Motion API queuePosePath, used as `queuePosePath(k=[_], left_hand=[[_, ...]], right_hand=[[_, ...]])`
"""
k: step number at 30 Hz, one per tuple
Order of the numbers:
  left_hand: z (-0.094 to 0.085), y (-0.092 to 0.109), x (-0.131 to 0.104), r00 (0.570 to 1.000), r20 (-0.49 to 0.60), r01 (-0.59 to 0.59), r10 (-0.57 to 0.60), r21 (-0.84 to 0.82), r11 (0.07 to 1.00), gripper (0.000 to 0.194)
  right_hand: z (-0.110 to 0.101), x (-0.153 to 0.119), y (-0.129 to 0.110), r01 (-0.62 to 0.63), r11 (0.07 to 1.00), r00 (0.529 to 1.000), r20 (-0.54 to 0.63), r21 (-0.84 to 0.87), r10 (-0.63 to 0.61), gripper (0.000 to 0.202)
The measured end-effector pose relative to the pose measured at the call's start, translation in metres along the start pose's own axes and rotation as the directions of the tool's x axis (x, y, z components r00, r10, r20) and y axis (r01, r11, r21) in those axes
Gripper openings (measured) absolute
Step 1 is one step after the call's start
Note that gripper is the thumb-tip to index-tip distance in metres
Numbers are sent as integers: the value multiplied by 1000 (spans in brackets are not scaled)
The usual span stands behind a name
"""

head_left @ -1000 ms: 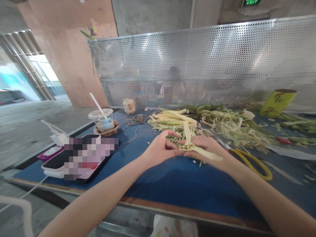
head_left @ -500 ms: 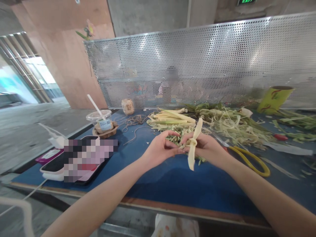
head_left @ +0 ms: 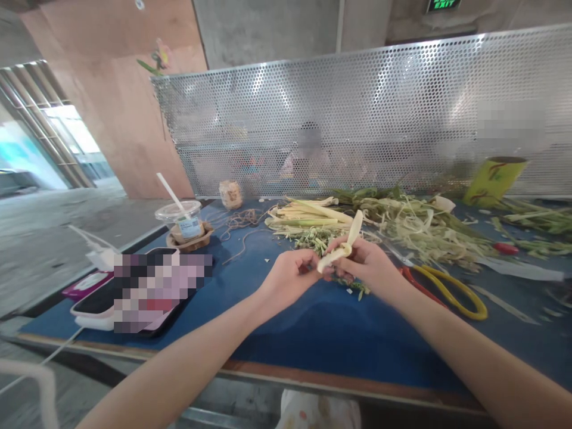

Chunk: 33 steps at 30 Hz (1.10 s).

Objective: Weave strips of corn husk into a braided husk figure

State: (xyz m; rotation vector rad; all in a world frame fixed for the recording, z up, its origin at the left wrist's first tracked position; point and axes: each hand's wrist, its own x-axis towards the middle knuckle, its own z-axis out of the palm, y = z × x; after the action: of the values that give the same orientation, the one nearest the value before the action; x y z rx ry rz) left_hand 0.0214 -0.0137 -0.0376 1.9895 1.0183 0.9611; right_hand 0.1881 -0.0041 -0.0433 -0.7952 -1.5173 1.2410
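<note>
A pale, knotted plant strip (head_left: 355, 229) is held between my two hands above the blue table. My right hand (head_left: 364, 260) pinches it near the knot, with one end standing up past the fingers. The other end bends down leftward, where the closed fingers of my left hand (head_left: 292, 271) grip its tip. Just behind my hands lie chopped green bits (head_left: 315, 238) and a bundle of pale yellow-green stalks (head_left: 308, 213). Yellow-handled scissors (head_left: 456, 292) rest right of my right wrist.
Shredded leaves (head_left: 415, 226) spread at the back right beside a yellow-green can (head_left: 496, 180). Left are a lidded cup (head_left: 190, 225), twine (head_left: 241, 219) and a phone (head_left: 96, 301). A perforated metal screen (head_left: 277, 119) borders the table's back.
The lower end of the strip has swung up and left, towards my left hand, whose fingers have closed on it. Red-handled part beside the scissors shows more now.
</note>
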Motion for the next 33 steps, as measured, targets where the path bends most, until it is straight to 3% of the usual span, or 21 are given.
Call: queuePosePath(k=[4,8,13,19,21,23,25,27,30,33], left_hand=[[3,5,-2,997,72,3,-4,19,1000,21],[-1,11,-4,991,132,27,-34,52,998,25],[-5,9,-2,1000,-24,14,-12,60,998,31],[-14,9,3,992,-80,-90,99,100,991,34],[-16,8,5,984,-137,-103,109,50,993,35],[-14,5,7,983,-179,-73,50,-123,990,33],[-8,1,8,978,-195,-20,-69,-420,907,29],[1,-3,8,976,-152,35,-153,-586,809,35],[11,-4,8,990,-27,99,-139,-573,814,36],[14,-2,7,996,-59,27,-64,-491,871,27]], right_hand=[[-5,2,0,74,978,995,-84,195,-59,20],[-6,-2,0,-18,982,1000,6,187,17,22],[2,-5,-1,-91,995,995,44,28,89,28],[5,-5,-2,-90,992,992,82,-93,97,22],[7,-5,-2,-74,993,994,78,-89,81,22],[8,-5,-1,-67,997,993,98,-40,71,22],[10,-5,1,-76,996,990,121,51,70,25],[11,-5,4,-87,989,990,118,116,74,31],[11,-4,7,-72,993,996,60,89,67,36],[11,-3,2,-54,998,998,16,-39,55,39]])
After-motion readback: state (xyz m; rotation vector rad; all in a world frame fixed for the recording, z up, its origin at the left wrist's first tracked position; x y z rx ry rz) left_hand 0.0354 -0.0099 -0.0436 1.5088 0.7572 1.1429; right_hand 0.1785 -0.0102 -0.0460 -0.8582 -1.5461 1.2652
